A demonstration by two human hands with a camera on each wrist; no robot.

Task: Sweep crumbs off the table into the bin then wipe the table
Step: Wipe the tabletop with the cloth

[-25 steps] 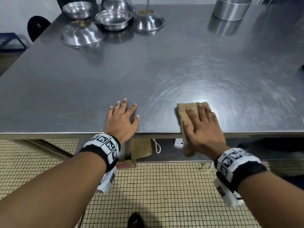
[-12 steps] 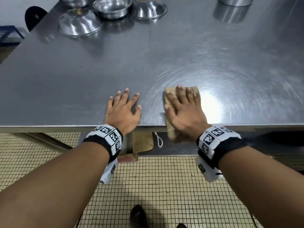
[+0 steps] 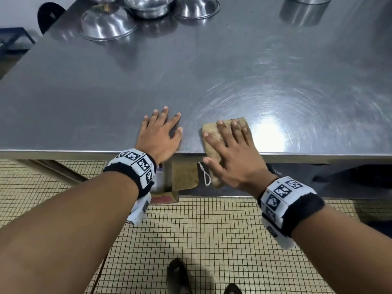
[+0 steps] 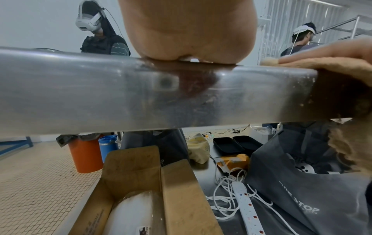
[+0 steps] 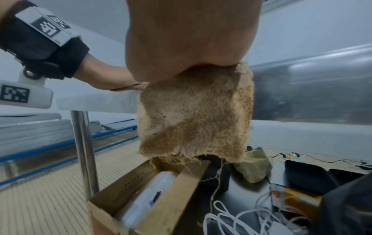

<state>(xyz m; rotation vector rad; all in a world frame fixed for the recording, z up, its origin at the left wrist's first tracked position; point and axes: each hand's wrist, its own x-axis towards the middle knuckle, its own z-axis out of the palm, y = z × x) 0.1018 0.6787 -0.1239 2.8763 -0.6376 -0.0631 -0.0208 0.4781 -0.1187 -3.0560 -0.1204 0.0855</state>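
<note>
A tan cloth (image 3: 209, 135) lies over the front edge of the steel table (image 3: 191, 81), its lower half (image 5: 194, 122) hanging below the rim. My right hand (image 3: 230, 153) presses flat on it with straight fingers, the heel of the hand past the edge. Beside it, my left hand (image 3: 160, 135) rests flat on the bare steel, fingers spread. In the left wrist view the heel of that palm (image 4: 189, 52) sits on the table's rim (image 4: 100, 89). No crumbs show on the near part of the table.
Upturned and upright steel bowls (image 3: 108, 22) stand at the back left, a steel pot (image 3: 305, 9) at the back right. On a lower shelf sit an open cardboard box (image 4: 141, 182), white cables (image 4: 239, 195) and a dark bag (image 4: 302, 190). An orange bin (image 4: 84, 154) stands on the tiled floor.
My right hand slid the cloth leftward, closer to the left hand, then drew it back so more of it hangs off the edge. The left hand stayed put.
</note>
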